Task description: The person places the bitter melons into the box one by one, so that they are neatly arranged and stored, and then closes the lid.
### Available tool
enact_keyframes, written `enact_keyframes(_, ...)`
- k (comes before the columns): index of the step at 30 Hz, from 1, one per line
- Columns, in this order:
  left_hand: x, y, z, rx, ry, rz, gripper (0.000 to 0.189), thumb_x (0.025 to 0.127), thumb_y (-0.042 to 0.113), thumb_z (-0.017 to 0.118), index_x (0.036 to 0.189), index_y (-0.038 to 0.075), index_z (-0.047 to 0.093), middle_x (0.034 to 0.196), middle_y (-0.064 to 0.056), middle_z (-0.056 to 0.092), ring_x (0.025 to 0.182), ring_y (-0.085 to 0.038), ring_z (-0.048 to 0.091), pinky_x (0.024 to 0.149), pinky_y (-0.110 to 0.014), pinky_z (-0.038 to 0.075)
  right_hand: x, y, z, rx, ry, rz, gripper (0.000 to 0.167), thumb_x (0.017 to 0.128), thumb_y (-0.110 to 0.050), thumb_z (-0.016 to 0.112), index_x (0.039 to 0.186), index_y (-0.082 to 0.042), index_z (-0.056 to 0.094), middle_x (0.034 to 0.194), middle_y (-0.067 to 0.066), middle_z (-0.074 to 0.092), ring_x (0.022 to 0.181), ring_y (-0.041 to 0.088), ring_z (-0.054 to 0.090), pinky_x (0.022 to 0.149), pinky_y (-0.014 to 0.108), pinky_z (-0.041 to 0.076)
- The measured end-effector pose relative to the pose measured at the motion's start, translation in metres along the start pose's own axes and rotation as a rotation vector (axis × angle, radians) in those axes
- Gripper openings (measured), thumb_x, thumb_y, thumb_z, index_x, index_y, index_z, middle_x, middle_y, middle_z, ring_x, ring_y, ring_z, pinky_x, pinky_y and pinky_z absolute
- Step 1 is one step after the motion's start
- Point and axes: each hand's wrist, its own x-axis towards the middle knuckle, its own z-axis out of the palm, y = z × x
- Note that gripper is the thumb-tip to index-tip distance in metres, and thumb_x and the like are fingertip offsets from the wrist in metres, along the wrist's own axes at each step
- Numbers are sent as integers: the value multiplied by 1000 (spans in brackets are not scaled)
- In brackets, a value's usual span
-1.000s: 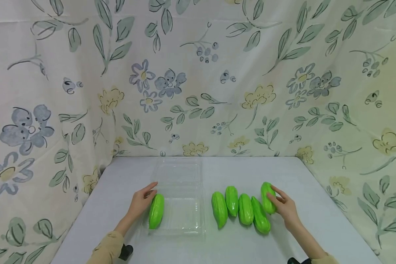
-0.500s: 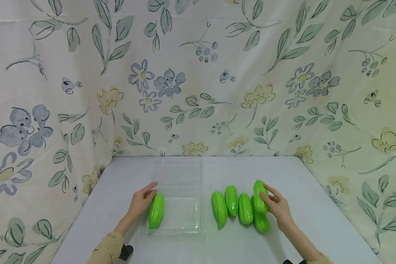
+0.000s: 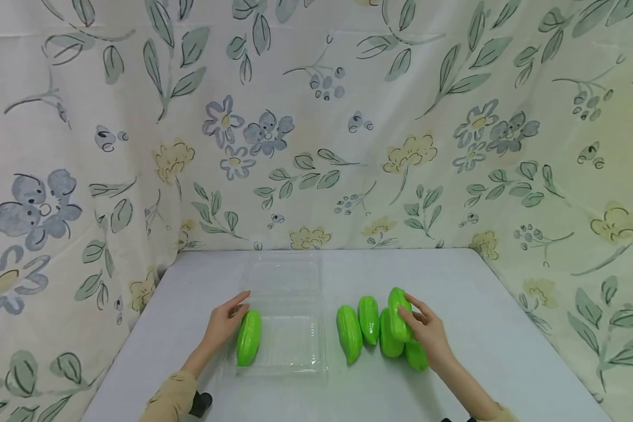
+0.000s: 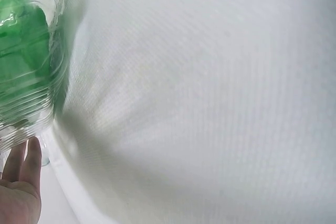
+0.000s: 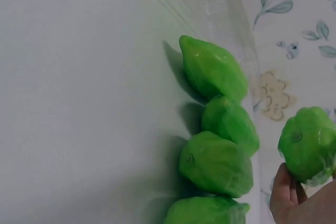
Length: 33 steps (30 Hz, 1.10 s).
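Observation:
A clear plastic clamshell box [image 3: 295, 370] lies with its lid folded back and one glossy green, ridged gourd [image 3: 249, 340] in its left side. At the box's left edge is my left hand [image 3: 224, 324]; in the left wrist view its straight fingers [image 4: 32, 163] touch the box's ribbed wall. My right hand [image 3: 427, 334] grips another green gourd [image 5: 308, 145] between thumb and fingers, raised above the row. In the head view this held gourd overlaps the gourds beneath it.
Several more green gourds [image 3: 350, 334] lie side by side on the white table [image 3: 348, 398], right of the box. A floral curtain [image 3: 316, 117] hangs behind the table and along its sides.
My right hand has carried its gourd leftward, from the right end of the row to over the neighbouring gourds. The left hand and the box have stayed in place.

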Motion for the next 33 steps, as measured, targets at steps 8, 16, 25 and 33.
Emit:
enact_keyframes(8,-1,0,0,-1,-4,-2,40,95,17,58,133,7,55,138,-16,53,106,-30,65,92,-46,49,-1,-5,13,26,-8,0,62,90,-43,61,144,-19,41,129,19,52,99,14,54,77,25,46)
enact_keyframes(16,0,1,0,5,-3,-22,39,95,17,58,133,8,56,138,-14,53,107,-28,65,90,-42,51,-6,-9,26,28,-21,-11,61,90,-44,62,142,-20,44,130,21,50,102,19,53,75,25,45)
enact_keyframes(25,1,1,-1,6,-6,-21,39,95,16,59,133,8,56,137,-14,54,107,-29,65,78,-25,51,-10,-15,43,69,-57,-25,60,89,-41,64,142,-21,45,132,20,48,107,22,52,75,27,44)
enact_keyframes(33,1,0,0,19,4,-17,38,94,15,59,132,8,56,135,-14,56,105,-28,66,81,-28,52,-14,-20,57,62,-59,-33,60,87,-42,66,140,-21,48,135,21,49,121,30,48,78,26,44)
